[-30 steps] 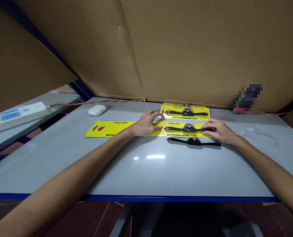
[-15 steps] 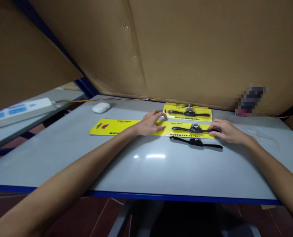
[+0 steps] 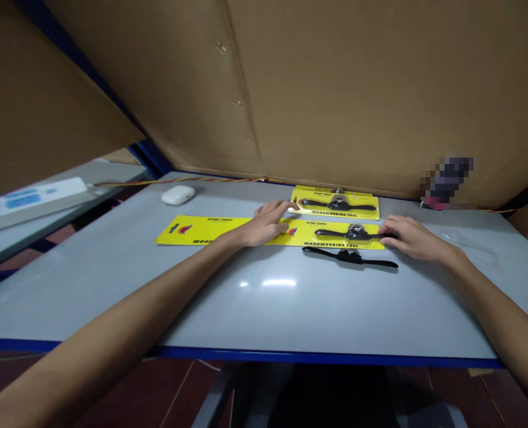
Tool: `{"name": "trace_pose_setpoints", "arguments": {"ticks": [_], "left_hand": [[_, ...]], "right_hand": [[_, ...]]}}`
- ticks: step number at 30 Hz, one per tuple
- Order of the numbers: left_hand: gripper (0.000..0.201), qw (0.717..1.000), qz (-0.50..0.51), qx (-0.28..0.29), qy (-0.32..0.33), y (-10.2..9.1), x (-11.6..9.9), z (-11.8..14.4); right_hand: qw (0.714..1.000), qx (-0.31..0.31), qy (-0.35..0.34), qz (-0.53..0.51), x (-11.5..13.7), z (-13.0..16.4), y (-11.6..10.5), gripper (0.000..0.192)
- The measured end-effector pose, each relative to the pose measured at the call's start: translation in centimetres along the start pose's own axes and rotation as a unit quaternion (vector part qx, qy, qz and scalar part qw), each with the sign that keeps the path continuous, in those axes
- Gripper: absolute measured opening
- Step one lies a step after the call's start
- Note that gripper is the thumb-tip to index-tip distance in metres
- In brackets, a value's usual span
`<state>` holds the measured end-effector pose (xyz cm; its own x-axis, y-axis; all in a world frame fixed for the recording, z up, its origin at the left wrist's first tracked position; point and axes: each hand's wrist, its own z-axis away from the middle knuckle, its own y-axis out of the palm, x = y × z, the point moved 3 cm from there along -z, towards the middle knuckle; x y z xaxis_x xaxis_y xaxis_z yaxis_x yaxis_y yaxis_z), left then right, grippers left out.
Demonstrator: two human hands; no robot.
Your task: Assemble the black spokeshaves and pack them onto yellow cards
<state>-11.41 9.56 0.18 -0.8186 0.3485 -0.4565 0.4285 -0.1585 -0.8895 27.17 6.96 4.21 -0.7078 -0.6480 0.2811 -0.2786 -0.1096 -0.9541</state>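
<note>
My right hand (image 3: 407,238) pinches the right handle end of a black spokeshave (image 3: 355,233), which lies across a yellow card (image 3: 299,235) printed "Woodworking Tool". My left hand (image 3: 267,224) rests over the yellow cards with its fingers stretched out, holding nothing. To its left lies another yellow card (image 3: 210,224), partly hidden under that hand. A second black spokeshave (image 3: 350,255) sits on the bare table just in front of the cards. Behind, a yellow pack (image 3: 364,213) carries another spokeshave (image 3: 338,203), with a further yellow edge showing at its back.
A white rounded case (image 3: 178,194) stands at the back left of the grey table (image 3: 228,309). Clear plastic (image 3: 471,246) lies to the right. A pixelated upright object (image 3: 446,184) is at the back right. A power strip (image 3: 32,199) lies far left; brown panels (image 3: 335,89) enclose the table.
The spokeshave in my right hand has shifted slightly right over its card. My left fingers have straightened somewhat. The view has turned a little.
</note>
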Motion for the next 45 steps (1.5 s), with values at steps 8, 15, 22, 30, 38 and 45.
{"name": "trace_pose_setpoints", "arguments": {"ticks": [8,15,22,30,38,45], "left_hand": [[0.059,0.999,-0.001,0.002,0.043,-0.1,0.1,0.2],[0.067,0.997,-0.078,0.006,0.026,-1.1,-1.0,0.8],[0.082,0.962,-0.215,0.045,-0.163,-3.2,-2.0,2.5],[0.078,0.937,-0.243,0.087,-0.234,-4.0,-2.4,3.6],[0.077,0.961,-0.238,0.050,-0.130,-2.9,-3.1,3.2],[0.073,0.960,-0.214,0.088,-0.155,-2.9,-2.4,2.8]], "right_hand": [[0.993,-0.015,-0.021,0.119,1.9,-0.5,1.5,0.023],[0.989,-0.015,-0.026,0.146,1.8,-1.0,2.2,0.025],[0.987,-0.020,-0.039,0.152,2.2,-0.8,2.1,0.030],[0.985,-0.025,-0.059,0.157,2.7,-0.9,2.6,0.032],[0.991,-0.047,-0.072,0.099,2.5,-0.8,2.6,0.037],[0.996,-0.031,-0.053,0.058,2.1,-0.8,2.3,0.036]]}}
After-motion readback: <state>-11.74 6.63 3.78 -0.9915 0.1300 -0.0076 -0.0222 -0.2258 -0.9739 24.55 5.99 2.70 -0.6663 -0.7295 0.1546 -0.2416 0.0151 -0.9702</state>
